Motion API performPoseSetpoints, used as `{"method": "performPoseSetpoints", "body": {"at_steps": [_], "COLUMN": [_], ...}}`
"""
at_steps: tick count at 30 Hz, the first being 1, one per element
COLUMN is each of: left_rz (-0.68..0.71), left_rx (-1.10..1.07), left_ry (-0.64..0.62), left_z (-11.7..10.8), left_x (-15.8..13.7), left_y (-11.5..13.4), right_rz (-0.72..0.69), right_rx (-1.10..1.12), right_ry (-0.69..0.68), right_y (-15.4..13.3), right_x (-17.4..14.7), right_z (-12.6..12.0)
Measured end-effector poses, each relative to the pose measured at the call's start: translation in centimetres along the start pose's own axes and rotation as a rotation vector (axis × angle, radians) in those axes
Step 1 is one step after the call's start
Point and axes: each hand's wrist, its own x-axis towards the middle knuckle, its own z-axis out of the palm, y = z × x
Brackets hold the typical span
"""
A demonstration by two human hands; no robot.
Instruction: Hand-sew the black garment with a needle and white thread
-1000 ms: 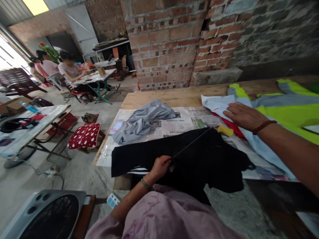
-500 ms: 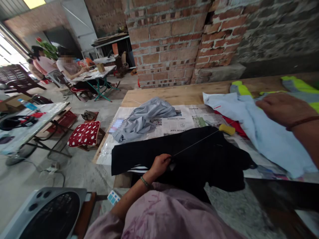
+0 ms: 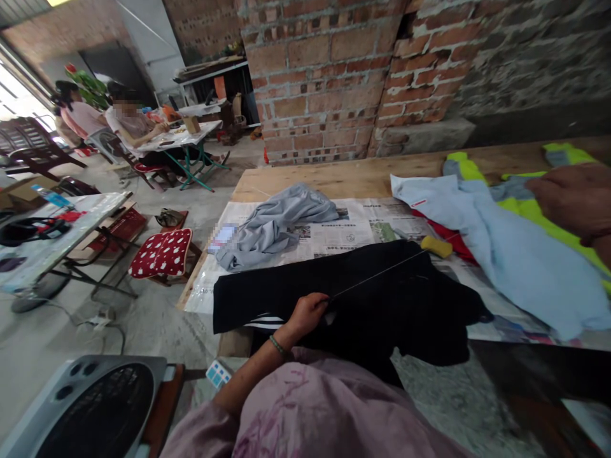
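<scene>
A black garment (image 3: 363,280) with white stripes at one edge lies across the near side of the table. My left hand (image 3: 309,316) is closed, pinching a fold of it. From beside those fingers a pale taut thread (image 3: 377,275) slants up to the right, toward a yellow spool (image 3: 436,247); whether it ends there or passes over is unclear. My right hand (image 3: 568,200) is raised at the right edge, blurred, its fingers curled in. What it holds is too smeared to make out. Below it lies a light blue garment (image 3: 501,248).
Newspaper (image 3: 363,222) covers part of the wooden table (image 3: 267,181). A grey garment (image 3: 286,213) and a phone (image 3: 223,236) lie at its left. Yellow-green and grey clothing (image 3: 525,207) is at the right. A fan (image 3: 95,401) stands lower left; people (image 3: 133,127) sit farther back.
My right hand has moved right and slightly up, toward the frame edge, and is more blurred. My left hand and the black garment have stayed put.
</scene>
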Motion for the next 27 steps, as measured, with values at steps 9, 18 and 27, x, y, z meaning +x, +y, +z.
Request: {"method": "performPoseSetpoints", "body": {"at_steps": [9,18,27], "left_rz": [0.017,0.106,0.092], "left_rx": [0.017,0.124,0.745], "left_ry": [-0.045,-0.083,-0.038], "left_z": [0.2,0.4,-0.3], "left_x": [-0.1,-0.3,-3.0], "left_y": [1.3,1.5,0.0], "right_rz": [-0.151,-0.587,-0.337], "right_rx": [0.6,0.743,0.805], "right_ry": [-0.131,-0.184,-0.145], "right_y": [-16.1,-26.0,-24.7], "right_x": [-5.5,-17.3,-17.0], "right_z": [1.8,3.9,7.9]}}
